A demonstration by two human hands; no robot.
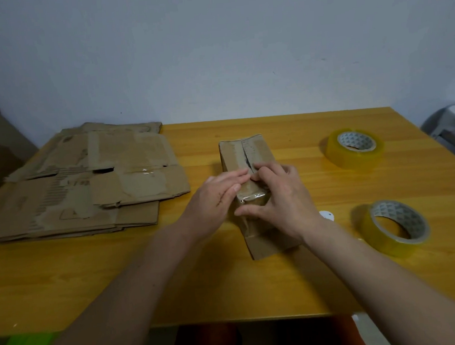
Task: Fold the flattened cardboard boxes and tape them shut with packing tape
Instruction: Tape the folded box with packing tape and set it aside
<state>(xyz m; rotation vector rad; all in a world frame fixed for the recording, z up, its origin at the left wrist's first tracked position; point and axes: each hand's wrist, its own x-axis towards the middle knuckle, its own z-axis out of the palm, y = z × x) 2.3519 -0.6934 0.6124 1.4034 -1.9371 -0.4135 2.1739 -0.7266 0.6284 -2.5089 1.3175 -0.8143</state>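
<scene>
Pressing flat-fingered, left hand [217, 192] steadies the small box [250, 170] mid-desk [93, 278]; right hand [280, 195] grasps its taped near end.

No text can be read; the flattened boxes [85, 180] bear faint printed marks, too blurred to make out

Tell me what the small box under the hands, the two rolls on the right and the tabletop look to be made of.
Small box: brown cardboard, matte and scuffed, with glossy clear tape over its near end.
Far roll and near roll: yellowish translucent plastic tape, shiny, on printed, probably card, cores.
Tabletop: orange-yellow wood grain with a smooth sheen; real wood or laminate, cannot tell.
</scene>
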